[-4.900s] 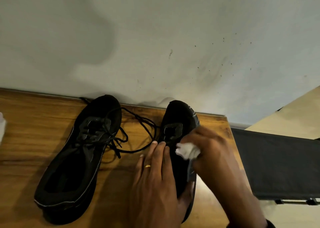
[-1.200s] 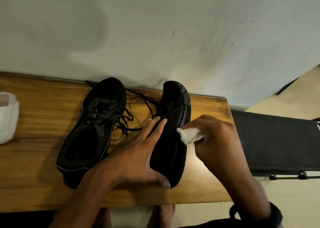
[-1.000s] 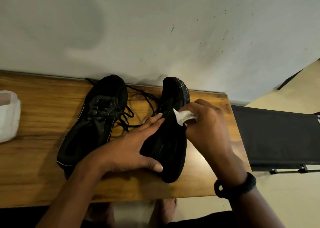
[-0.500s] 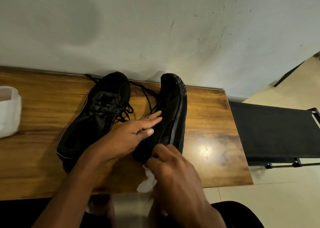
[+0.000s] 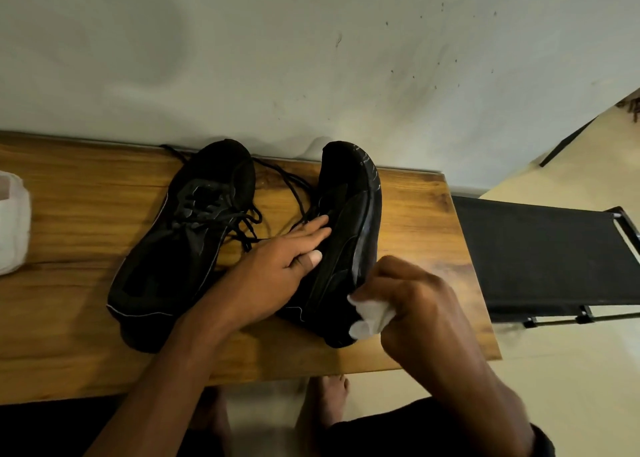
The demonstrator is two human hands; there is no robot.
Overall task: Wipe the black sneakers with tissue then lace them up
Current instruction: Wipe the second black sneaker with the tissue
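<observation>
Wiping stage: the stroke has run the length of one shoe, from near the toe a second ago, down past the near table edge, and now back up onto the heel end. This side looks close to done; lacing has not begun.
Table [image 5: 86,214]: wooden top beneath both hands, carrying the pair.
Tilted sneaker [image 5: 349,221]: lies between the two hands, rolled onto its side, sole edge turned toward the right hand and toe pointing away from both.
Other sneaker [image 5: 194,234]: sits flat just left of the left hand, untouched. Whether it has had its wipe cannot be told.
Right hand [image 5: 415,304]: fingers curled round the tissue, pressing it to the heel end of the tilted sneaker.
Left hand [image 5: 277,269]: fingers stretched nearly straight across the upper, thumb laid alongside, pressing the shoe to keep it tilted and holding nothing else.
Laces [image 5: 277,186]: loose black loops beyond the left hand's fingertips, strung between the two shoes and untied.
Tissue [image 5: 372,314]: a white wad showing at the left of the right hand, touching the heel.
</observation>
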